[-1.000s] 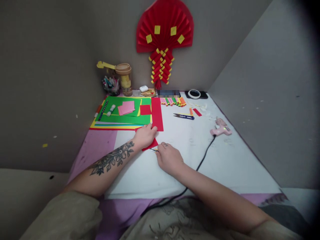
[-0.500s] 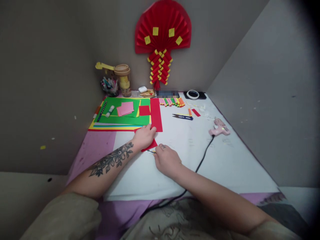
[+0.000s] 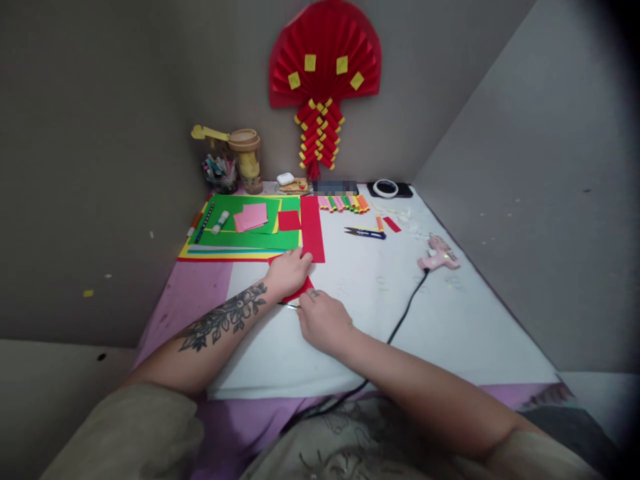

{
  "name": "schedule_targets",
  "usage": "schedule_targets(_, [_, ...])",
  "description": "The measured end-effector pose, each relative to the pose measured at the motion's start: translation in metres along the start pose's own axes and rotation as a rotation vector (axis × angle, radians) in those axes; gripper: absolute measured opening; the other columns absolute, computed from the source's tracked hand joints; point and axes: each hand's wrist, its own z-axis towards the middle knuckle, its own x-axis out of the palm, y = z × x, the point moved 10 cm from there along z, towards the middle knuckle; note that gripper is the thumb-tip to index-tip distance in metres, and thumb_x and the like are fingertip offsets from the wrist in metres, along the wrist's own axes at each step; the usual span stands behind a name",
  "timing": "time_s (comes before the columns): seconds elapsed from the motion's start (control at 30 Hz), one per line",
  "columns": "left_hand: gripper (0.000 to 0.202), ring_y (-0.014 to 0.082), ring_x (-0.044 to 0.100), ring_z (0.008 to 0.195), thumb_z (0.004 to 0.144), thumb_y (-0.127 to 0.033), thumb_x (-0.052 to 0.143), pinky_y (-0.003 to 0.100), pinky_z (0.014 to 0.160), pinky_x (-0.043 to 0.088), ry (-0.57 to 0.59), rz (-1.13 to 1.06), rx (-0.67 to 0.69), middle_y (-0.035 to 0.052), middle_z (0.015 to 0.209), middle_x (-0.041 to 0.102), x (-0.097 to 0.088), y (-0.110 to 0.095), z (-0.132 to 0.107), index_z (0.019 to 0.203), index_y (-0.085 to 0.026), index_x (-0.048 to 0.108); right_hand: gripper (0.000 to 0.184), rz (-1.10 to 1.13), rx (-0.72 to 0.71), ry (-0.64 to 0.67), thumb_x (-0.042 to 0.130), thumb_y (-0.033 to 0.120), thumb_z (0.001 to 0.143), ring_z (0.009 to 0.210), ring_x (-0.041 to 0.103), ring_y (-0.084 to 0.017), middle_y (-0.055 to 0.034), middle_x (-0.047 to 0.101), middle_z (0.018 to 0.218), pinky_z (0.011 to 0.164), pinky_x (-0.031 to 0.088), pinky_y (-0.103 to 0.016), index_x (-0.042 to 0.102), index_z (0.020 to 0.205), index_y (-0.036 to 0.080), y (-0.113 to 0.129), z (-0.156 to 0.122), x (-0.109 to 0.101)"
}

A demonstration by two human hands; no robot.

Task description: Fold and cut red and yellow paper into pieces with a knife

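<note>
A piece of red paper (image 3: 301, 291) lies on the white table cover, partly hidden under my hands. My left hand (image 3: 290, 272) rests on it from above, fingers spread and pressing it flat. Just below and to the right, my right hand (image 3: 325, 321) is closed round a thin tool with a narrow silver blade (image 3: 290, 305). The blade points left along the near edge of the red paper. Its handle is hidden in my fist, so I cannot make out whether it is a craft knife or scissors.
Stacked coloured sheets (image 3: 240, 237) lie at the left. Behind are small paper rolls (image 3: 343, 203) and thread snips (image 3: 365, 233). A pink glue gun (image 3: 439, 255) stands at the right, its black cord (image 3: 407, 310) running under my right forearm. A red paper fan (image 3: 325, 57) hangs on the wall.
My right hand has slid a little to the left with the bladed tool along the near edge of the red paper. My left hand has stayed in place.
</note>
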Motion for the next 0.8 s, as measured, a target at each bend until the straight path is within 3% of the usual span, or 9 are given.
schedule_targets(0.13, [0.022, 0.0229, 0.055, 0.088, 0.092, -0.027, 0.035, 0.033, 0.072, 0.043, -0.003, -0.021, 0.005, 0.0104, 0.101, 0.054, -0.001, 0.001, 0.0, 0.101, -0.017, 0.053, 0.018, 0.013, -0.084, -0.008, 0.04, 0.022, 0.087, 0.088, 0.053, -0.024, -0.0102, 0.061, 0.094, 0.067, 0.043, -0.032, 0.056, 0.094, 0.016, 0.022, 0.001, 0.002])
schedule_targets(0.27, [0.025, 0.0218, 0.055, 0.088, 0.093, -0.031, 0.034, 0.033, 0.075, 0.043, -0.011, -0.131, 0.013, 0.0097, 0.1, 0.055, -0.003, 0.01, -0.001, 0.1, -0.018, 0.054, 0.018, -0.011, -0.059, -0.002, 0.042, 0.026, 0.088, 0.09, 0.052, -0.024, -0.0097, 0.06, 0.094, 0.068, 0.042, -0.032, 0.056, 0.094, 0.017, 0.012, -0.003, -0.003])
schedule_targets(0.4, [0.022, 0.0191, 0.056, 0.091, 0.091, -0.024, 0.034, 0.03, 0.078, 0.043, 0.003, -0.352, 0.09, 0.0064, 0.098, 0.058, -0.001, 0.021, -0.003, 0.098, -0.02, 0.055, 0.018, -0.063, -0.045, -0.022, 0.044, 0.029, 0.089, 0.092, 0.051, -0.023, -0.0093, 0.059, 0.097, 0.07, 0.04, -0.031, 0.056, 0.094, 0.018, -0.023, -0.006, -0.026])
schedule_targets(0.5, [0.022, 0.0183, 0.056, 0.091, 0.09, -0.023, 0.034, 0.029, 0.079, 0.044, -0.013, -0.535, 0.079, 0.0048, 0.096, 0.06, 0.0, 0.031, -0.002, 0.093, -0.021, 0.056, 0.019, -0.081, 0.042, -0.075, 0.041, 0.03, 0.091, 0.09, 0.051, -0.021, -0.0079, 0.059, 0.094, 0.068, 0.039, -0.028, 0.056, 0.092, 0.018, -0.071, 0.003, -0.049])
schedule_targets(0.57, [0.023, 0.0175, 0.057, 0.089, 0.09, -0.023, 0.033, 0.028, 0.078, 0.044, -0.07, -0.657, 0.034, 0.0046, 0.093, 0.061, -0.007, 0.039, -0.002, 0.09, -0.02, 0.056, 0.02, -0.08, 0.117, -0.107, 0.041, 0.031, 0.091, 0.09, 0.052, -0.02, -0.008, 0.058, 0.096, 0.069, 0.038, -0.028, 0.056, 0.093, 0.018, -0.106, 0.015, -0.06])
schedule_targets(0.67, [0.024, 0.0163, 0.056, 0.089, 0.089, -0.024, 0.033, 0.027, 0.08, 0.043, -0.239, -0.75, -0.021, 0.005, 0.091, 0.06, -0.033, 0.05, -0.007, 0.088, -0.018, 0.056, 0.019, -0.112, 0.235, -0.191, 0.044, 0.029, 0.089, 0.095, 0.05, -0.024, -0.0113, 0.058, 0.101, 0.076, 0.039, -0.032, 0.057, 0.096, 0.016, -0.145, 0.033, -0.071])
schedule_targets(0.73, [0.023, 0.016, 0.055, 0.087, 0.089, -0.025, 0.036, 0.027, 0.079, 0.042, -0.318, -0.723, -0.06, 0.0048, 0.09, 0.059, -0.053, 0.058, -0.012, 0.088, -0.018, 0.057, 0.021, -0.09, 0.276, -0.272, 0.049, 0.026, 0.086, 0.102, 0.047, -0.027, -0.0138, 0.056, 0.105, 0.082, 0.038, -0.036, 0.057, 0.102, 0.014, -0.153, 0.039, -0.073])
schedule_targets(0.8, [0.019, 0.0159, 0.054, 0.081, 0.086, -0.029, 0.042, 0.026, 0.073, 0.042, -0.274, -0.668, -0.106, 0.0036, 0.087, 0.059, -0.059, 0.064, -0.017, 0.086, -0.018, 0.057, 0.026, 0.054, 0.22, -0.317, 0.05, 0.022, 0.083, 0.105, 0.047, -0.027, -0.0143, 0.056, 0.109, 0.088, 0.038, -0.038, 0.056, 0.107, 0.013, -0.141, 0.043, -0.066])
